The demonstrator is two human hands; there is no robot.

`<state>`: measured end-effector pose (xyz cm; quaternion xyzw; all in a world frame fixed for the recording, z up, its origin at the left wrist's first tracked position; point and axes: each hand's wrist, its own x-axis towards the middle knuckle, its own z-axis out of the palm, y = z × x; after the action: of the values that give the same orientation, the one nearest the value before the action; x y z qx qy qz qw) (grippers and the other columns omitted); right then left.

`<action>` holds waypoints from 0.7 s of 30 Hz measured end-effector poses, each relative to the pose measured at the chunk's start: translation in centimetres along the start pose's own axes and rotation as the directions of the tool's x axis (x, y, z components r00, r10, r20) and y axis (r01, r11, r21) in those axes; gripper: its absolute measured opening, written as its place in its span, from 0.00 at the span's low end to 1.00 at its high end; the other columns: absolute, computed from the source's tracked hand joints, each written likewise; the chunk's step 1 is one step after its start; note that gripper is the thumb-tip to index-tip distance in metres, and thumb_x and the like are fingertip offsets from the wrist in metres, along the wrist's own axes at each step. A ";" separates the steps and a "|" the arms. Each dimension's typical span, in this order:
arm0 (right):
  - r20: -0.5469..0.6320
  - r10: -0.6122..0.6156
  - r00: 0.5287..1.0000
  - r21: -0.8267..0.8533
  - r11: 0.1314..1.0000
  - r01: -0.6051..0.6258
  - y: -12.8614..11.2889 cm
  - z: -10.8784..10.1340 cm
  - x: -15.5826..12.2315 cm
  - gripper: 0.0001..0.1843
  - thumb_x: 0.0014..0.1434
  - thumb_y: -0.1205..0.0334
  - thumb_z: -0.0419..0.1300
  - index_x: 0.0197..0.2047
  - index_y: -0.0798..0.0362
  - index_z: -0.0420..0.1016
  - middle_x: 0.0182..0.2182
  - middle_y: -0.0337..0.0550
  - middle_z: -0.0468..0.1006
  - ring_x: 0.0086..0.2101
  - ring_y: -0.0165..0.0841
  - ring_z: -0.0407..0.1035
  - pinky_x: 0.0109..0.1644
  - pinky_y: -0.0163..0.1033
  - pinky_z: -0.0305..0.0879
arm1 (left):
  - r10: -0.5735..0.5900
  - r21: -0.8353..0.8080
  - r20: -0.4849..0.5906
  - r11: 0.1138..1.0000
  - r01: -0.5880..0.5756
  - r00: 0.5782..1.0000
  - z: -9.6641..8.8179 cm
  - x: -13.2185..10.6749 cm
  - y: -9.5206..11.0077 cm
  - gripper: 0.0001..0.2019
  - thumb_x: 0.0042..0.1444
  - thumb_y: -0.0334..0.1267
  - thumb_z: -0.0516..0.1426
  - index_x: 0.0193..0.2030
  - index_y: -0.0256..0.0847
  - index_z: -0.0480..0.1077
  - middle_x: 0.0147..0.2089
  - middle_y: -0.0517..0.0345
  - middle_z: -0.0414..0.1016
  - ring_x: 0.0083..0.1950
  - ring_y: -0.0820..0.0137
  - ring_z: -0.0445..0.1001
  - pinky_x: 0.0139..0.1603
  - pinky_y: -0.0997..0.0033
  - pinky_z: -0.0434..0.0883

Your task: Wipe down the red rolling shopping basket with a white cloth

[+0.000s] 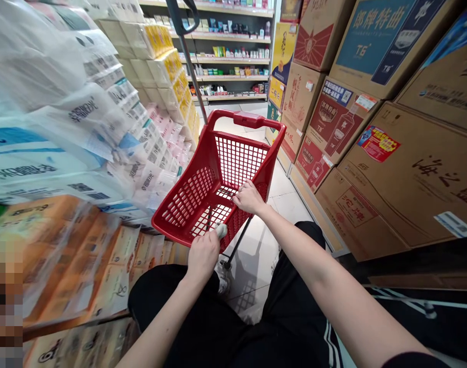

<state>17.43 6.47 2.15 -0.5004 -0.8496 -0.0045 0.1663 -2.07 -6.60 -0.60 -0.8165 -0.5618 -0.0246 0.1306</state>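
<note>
A red plastic shopping basket (pixel 203 194) is tipped up on its side in the aisle, with its open mouth facing me and its red handle (pixel 252 120) at the top. My left hand (pixel 203 254) is closed on a small grey-white wheel (pixel 220 230) at the basket's near lower edge. My right hand (pixel 249 198) is closed on the basket's rim at the right side. A dark pull rod (pixel 191 66) rises behind the basket. My knees in black trousers show below.
Stacked packs of tissue and paper rolls (pixel 84 128) fill the left side. Brown cardboard cartons (pixel 390 163) are piled along the right. Shelves of small goods (pixel 233 56) stand at the far end of the tiled aisle (pixel 279 199).
</note>
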 end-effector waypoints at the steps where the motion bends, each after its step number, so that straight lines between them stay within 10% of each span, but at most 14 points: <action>1: -0.016 0.011 1.000 0.005 1.000 -0.011 -0.3 0.2 -0.2 0.21 0.63 0.58 0.48 0.34 0.54 0.82 0.34 0.47 0.78 0.42 0.37 0.62 0.64 0.48 0.35 | -0.035 0.013 0.017 0.999 0.035 0.999 0.0 0.7 0.5 0.10 0.61 0.33 0.44 0.39 0.33 0.65 0.33 0.48 0.69 0.35 0.62 0.71 0.39 0.62 0.65; 7: -0.021 -0.009 1.000 0.066 0.998 0.010 -0.7 0.5 -0.7 0.18 0.61 0.59 0.50 0.33 0.52 0.82 0.30 0.43 0.77 0.42 0.37 0.61 0.66 0.52 0.27 | -0.048 -0.033 0.022 0.998 0.049 0.999 0.3 2.0 1.3 0.12 0.62 0.33 0.43 0.41 0.33 0.65 0.34 0.48 0.71 0.34 0.64 0.72 0.38 0.64 0.65; 16: -0.038 -0.044 0.998 0.138 0.989 0.049 0.1 0.9 -0.5 0.16 0.60 0.60 0.52 0.28 0.50 0.81 0.28 0.40 0.75 0.41 0.35 0.60 0.67 0.52 0.26 | 0.330 -0.164 -0.178 0.919 -0.359 0.927 2.3 -3.3 -6.0 0.18 0.61 0.31 0.46 0.57 0.37 0.60 0.50 0.46 0.71 0.52 0.61 0.68 0.59 0.55 0.60; 21: -0.017 0.004 1.000 0.166 0.986 -0.001 0.2 1.3 -0.1 0.15 0.58 0.60 0.53 0.30 0.50 0.81 0.34 0.41 0.77 0.47 0.37 0.60 0.67 0.51 0.22 | 0.240 -0.093 -0.165 0.962 -0.258 0.957 2.1 -2.9 -4.5 0.13 0.61 0.31 0.46 0.49 0.34 0.66 0.42 0.45 0.71 0.44 0.60 0.68 0.48 0.57 0.65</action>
<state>17.25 6.74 0.89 -0.4861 -0.8448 0.0619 0.2148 -7.55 -7.26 -2.34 -0.8826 -0.4404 -0.1023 0.1285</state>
